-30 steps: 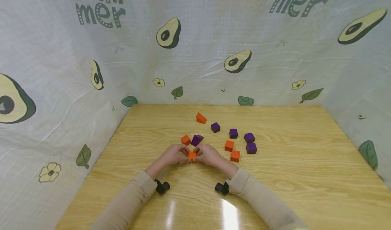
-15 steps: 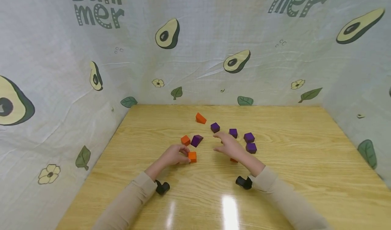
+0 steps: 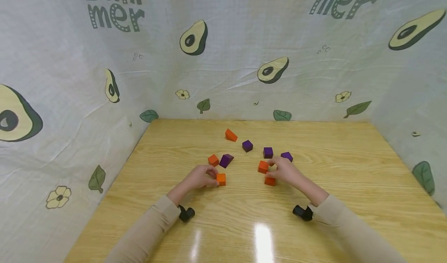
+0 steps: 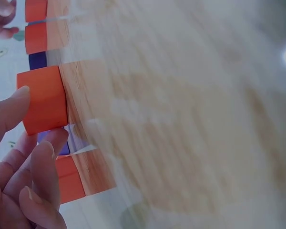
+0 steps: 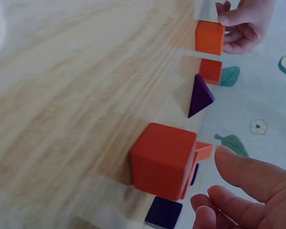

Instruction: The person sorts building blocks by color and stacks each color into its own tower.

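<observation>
My left hand (image 3: 202, 176) holds an orange cube (image 3: 221, 179) by its left side on the wooden table; in the left wrist view the thumb is on one side of the cube (image 4: 43, 100) and a fingertip at its lower corner. My right hand (image 3: 286, 172) hovers at two more orange cubes, a rear one (image 3: 263, 166) and a front one (image 3: 270, 181) that it partly covers. In the right wrist view, a gap shows between the thumb and fingers of that hand (image 5: 248, 191) and the large orange cube (image 5: 159, 162).
Behind the left hand are another orange cube (image 3: 213, 160) and a purple triangular block (image 3: 226, 160). Farther back lie an orange wedge (image 3: 231, 135) and purple cubes (image 3: 247, 146), (image 3: 268, 153). A purple block (image 3: 287, 156) shows behind the right hand. Printed cloth (image 3: 230, 100) borders the table.
My right hand has let go of the left orange cube and moved right to the two orange cubes, now covering one purple cube. The left hand has stayed at its cube.
</observation>
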A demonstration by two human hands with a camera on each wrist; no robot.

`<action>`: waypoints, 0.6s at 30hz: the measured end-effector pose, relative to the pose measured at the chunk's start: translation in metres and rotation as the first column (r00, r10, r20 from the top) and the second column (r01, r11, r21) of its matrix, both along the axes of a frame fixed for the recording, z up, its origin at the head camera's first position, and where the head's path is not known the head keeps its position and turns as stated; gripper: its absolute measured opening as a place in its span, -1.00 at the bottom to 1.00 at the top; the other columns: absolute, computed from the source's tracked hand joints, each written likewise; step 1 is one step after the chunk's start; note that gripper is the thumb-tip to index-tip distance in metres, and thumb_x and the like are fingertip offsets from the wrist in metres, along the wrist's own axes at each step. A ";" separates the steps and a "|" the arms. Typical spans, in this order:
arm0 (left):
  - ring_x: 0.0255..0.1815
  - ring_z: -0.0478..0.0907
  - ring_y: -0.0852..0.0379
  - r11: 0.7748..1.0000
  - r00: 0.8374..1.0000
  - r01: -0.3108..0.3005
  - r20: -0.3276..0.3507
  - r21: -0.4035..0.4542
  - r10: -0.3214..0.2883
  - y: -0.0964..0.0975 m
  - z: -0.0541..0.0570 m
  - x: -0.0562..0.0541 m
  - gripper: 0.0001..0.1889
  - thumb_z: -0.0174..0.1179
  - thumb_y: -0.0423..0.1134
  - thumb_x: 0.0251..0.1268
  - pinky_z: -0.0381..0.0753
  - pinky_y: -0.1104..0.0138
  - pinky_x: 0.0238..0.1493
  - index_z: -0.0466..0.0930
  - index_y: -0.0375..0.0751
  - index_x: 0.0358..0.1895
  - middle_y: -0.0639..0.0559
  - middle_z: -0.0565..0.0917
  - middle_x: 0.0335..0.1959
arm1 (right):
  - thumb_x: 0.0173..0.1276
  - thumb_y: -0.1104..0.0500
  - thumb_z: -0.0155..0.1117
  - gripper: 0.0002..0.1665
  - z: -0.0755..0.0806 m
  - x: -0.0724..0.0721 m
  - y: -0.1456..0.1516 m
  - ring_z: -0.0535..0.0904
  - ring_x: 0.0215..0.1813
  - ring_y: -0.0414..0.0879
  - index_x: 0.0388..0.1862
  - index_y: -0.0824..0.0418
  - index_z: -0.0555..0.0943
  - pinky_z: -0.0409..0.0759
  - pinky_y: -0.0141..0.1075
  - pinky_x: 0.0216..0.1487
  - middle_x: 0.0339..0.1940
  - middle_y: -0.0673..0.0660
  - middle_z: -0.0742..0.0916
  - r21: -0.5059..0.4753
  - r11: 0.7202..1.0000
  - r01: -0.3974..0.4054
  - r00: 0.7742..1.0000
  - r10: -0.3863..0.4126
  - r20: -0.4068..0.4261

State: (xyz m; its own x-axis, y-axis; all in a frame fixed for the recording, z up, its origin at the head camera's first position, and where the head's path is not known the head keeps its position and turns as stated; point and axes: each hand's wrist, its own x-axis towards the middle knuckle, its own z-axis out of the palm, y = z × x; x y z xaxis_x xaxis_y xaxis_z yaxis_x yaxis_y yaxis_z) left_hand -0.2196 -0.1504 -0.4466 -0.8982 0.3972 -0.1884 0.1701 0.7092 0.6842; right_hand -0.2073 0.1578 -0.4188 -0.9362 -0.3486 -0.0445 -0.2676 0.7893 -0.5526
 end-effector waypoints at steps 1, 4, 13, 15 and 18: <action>-0.22 0.55 0.18 1.000 1.000 -0.001 0.001 0.001 0.001 0.000 0.000 0.000 -0.72 0.38 -0.20 -0.01 0.51 0.25 -0.11 0.58 -0.15 -0.21 0.07 0.64 -0.30 | 0.11 0.22 0.36 -0.56 -0.002 0.001 0.002 0.56 -0.14 0.13 -0.07 0.45 0.56 0.55 -0.12 -0.17 -0.13 0.30 0.65 0.009 1.000 -0.003 1.000 0.003 0.000; -0.22 0.55 0.17 1.000 1.000 -0.007 0.007 0.008 0.007 0.001 0.001 0.000 -0.72 0.38 -0.21 -0.02 0.51 0.25 -0.11 0.58 -0.16 -0.21 0.06 0.65 -0.29 | 0.10 0.21 0.37 -0.55 -0.007 0.004 0.006 0.55 -0.06 0.16 -0.06 0.44 0.57 0.54 -0.08 -0.09 -0.12 0.29 0.65 0.023 1.000 0.001 1.000 -0.002 0.028; -0.21 0.55 0.17 1.000 1.000 -0.009 0.002 0.014 0.009 0.000 -0.001 0.000 -0.73 0.38 -0.19 -0.02 0.49 0.26 -0.11 0.58 -0.15 -0.23 0.06 0.65 -0.30 | 0.07 0.25 0.38 -0.63 -0.013 0.009 0.008 0.57 -0.15 0.05 -0.14 0.42 0.62 0.55 -0.14 -0.16 -0.15 0.27 0.68 0.022 1.000 -0.001 0.999 0.001 0.032; -0.21 0.55 0.17 1.000 1.000 -0.013 0.003 0.016 0.013 0.000 -0.001 -0.001 -0.73 0.38 -0.19 -0.02 0.48 0.25 -0.09 0.58 -0.14 -0.23 0.07 0.65 -0.30 | 0.06 0.25 0.39 -0.64 -0.014 0.009 0.008 0.57 -0.12 0.07 -0.16 0.41 0.64 0.55 -0.12 -0.13 -0.17 0.25 0.68 0.030 1.000 0.001 1.000 -0.002 0.020; -0.21 0.55 0.17 1.000 1.000 -0.012 -0.001 0.018 0.012 0.000 -0.002 -0.001 -0.73 0.39 -0.19 -0.03 0.48 0.24 -0.09 0.58 -0.14 -0.24 0.07 0.66 -0.31 | 0.06 0.24 0.39 -0.66 -0.015 0.009 0.008 0.57 -0.10 0.09 -0.17 0.39 0.65 0.54 -0.10 -0.11 -0.19 0.23 0.69 0.032 0.999 0.001 1.000 -0.002 0.008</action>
